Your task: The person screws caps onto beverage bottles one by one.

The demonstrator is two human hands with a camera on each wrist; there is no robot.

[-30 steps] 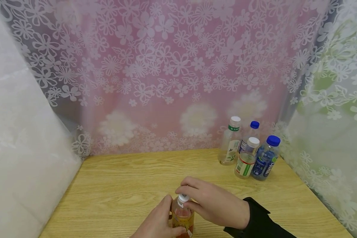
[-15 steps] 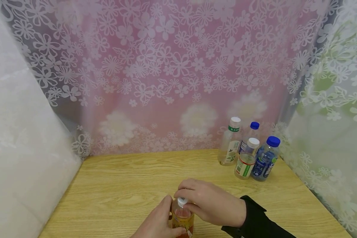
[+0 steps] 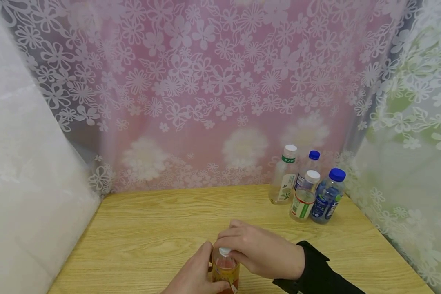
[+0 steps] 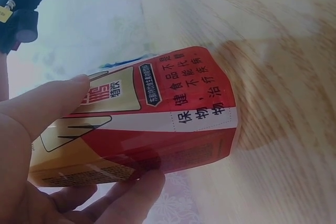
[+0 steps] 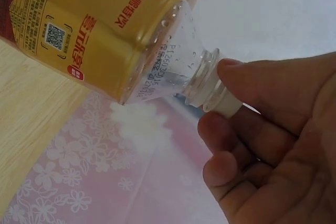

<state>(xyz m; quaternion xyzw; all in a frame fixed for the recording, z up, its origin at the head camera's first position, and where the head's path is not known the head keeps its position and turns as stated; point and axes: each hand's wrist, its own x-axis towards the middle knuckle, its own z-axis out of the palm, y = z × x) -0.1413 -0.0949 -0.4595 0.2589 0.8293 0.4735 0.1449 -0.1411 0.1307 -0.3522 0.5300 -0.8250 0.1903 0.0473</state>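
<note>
A clear plastic bottle (image 3: 226, 264) with a red and gold label stands upright near the table's front edge. My left hand (image 3: 194, 272) grips it round the label; in the left wrist view, the thumb is on one side and the fingers (image 4: 137, 195) are on the other. My right hand (image 3: 261, 252), coming from the right in a black sleeve, pinches the white cap (image 3: 225, 252) at the bottle's mouth. In the right wrist view, thumb and index finger press the cap (image 5: 230, 103) from opposite sides, just beyond the neck ring (image 5: 202, 80). Reddish liquid shows inside the bottle.
At the right rear of the wood-grain table (image 3: 161, 220) stands a group of several bottles: a tall white-capped bottle (image 3: 283, 183), a short white-capped bottle (image 3: 303, 202) and blue-capped bottles, one in front (image 3: 328, 200). A pink flowered curtain (image 3: 206, 102) hangs behind.
My right hand has come down slightly and its fingers have turned around the cap, which sits a little lower in view. My left hand and the bottle have hardly moved.
</note>
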